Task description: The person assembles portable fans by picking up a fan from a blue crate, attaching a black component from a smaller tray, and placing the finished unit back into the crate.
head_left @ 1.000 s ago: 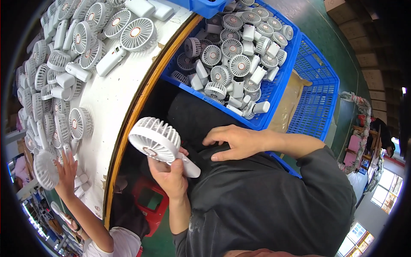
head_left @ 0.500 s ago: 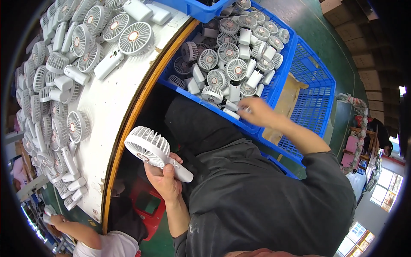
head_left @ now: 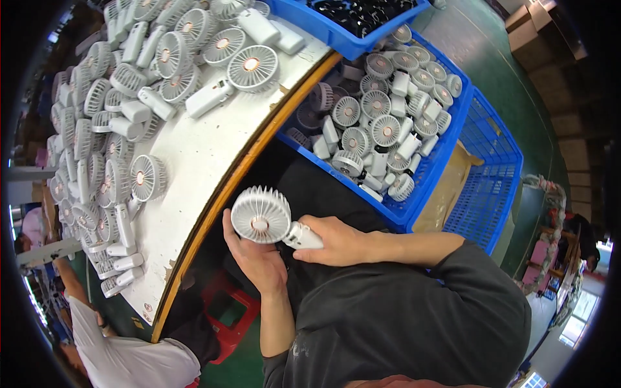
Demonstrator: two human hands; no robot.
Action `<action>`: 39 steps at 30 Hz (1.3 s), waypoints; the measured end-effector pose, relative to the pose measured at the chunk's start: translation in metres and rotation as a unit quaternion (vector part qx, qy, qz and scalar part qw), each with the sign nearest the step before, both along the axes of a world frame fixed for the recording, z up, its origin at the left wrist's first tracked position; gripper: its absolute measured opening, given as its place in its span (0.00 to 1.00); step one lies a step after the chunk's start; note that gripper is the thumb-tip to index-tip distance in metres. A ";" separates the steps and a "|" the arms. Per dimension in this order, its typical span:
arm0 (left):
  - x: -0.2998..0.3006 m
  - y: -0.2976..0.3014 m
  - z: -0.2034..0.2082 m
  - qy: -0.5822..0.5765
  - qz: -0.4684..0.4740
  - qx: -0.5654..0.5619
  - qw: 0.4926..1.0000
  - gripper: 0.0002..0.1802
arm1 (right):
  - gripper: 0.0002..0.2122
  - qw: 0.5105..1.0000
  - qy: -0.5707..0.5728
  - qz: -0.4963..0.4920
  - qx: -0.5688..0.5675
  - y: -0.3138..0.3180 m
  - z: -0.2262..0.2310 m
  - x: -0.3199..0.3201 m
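Observation:
A white handheld fan [head_left: 260, 218] is held over my lap, its round caged head toward the table and its short handle pointing right. My left hand [head_left: 264, 266] cups the head from below and the left, fingers partly hidden behind it. On the handle, my right hand [head_left: 337, 240] is closed, thumb along its near side. To the right of the table edge, a blue crate [head_left: 432, 191] holds many similar fans [head_left: 386, 131] lying in a jumble. More white fans [head_left: 87, 149] are heaped on the white table [head_left: 194, 155] at left.
A blue tray [head_left: 354, 46] of black parts overhangs the table's far corner. Beyond the full crate stands a blue mesh crate [head_left: 495, 187] with brown cardboard inside. A red stool [head_left: 228, 326] is below the table edge, near a person in a white shirt [head_left: 132, 359].
My right hand has come back from the blue crate and now grips the fan's handle. My left hand has shifted from near the handle to the fan's head. The view has shifted too.

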State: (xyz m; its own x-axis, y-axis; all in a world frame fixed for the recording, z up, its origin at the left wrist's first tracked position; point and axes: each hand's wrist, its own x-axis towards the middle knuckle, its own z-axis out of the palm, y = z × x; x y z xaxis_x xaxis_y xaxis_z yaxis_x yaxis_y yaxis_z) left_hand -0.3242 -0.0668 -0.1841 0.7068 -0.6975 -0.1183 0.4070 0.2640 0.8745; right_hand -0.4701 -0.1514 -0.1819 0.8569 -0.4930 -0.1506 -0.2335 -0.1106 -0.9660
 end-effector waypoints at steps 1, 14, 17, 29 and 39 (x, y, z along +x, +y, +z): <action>0.007 0.001 -0.006 -0.013 -0.007 0.003 1.000 0.36 | 0.21 0.996 -0.017 0.007 -0.087 0.003 -0.001 0.002; 0.010 -0.016 0.024 0.204 -0.262 -0.087 0.939 0.30 | 0.11 0.899 0.241 0.137 -0.339 -0.184 0.152 0.062; 0.019 -0.011 0.027 0.165 -0.268 -0.172 0.934 0.19 | 0.13 0.795 0.168 -0.142 -0.566 -0.340 0.117 0.054; 0.035 0.002 0.035 0.074 -0.170 -0.035 0.982 0.16 | 0.09 0.853 0.136 -0.182 -0.469 -0.422 0.087 0.052; 0.034 -0.006 0.041 0.048 -0.150 0.001 0.988 0.15 | 0.10 0.853 0.001 -0.246 -0.461 -0.351 0.105 0.055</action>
State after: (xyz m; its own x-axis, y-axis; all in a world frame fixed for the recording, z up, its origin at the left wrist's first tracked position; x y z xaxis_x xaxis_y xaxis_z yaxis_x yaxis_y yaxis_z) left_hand -0.2905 -0.0732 -0.1431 0.4535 -0.8735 -0.1768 0.5473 0.1163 0.8288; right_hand -0.4147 -0.5028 -0.0770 0.5128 -0.7023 0.4938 -0.4722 -0.7111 -0.5209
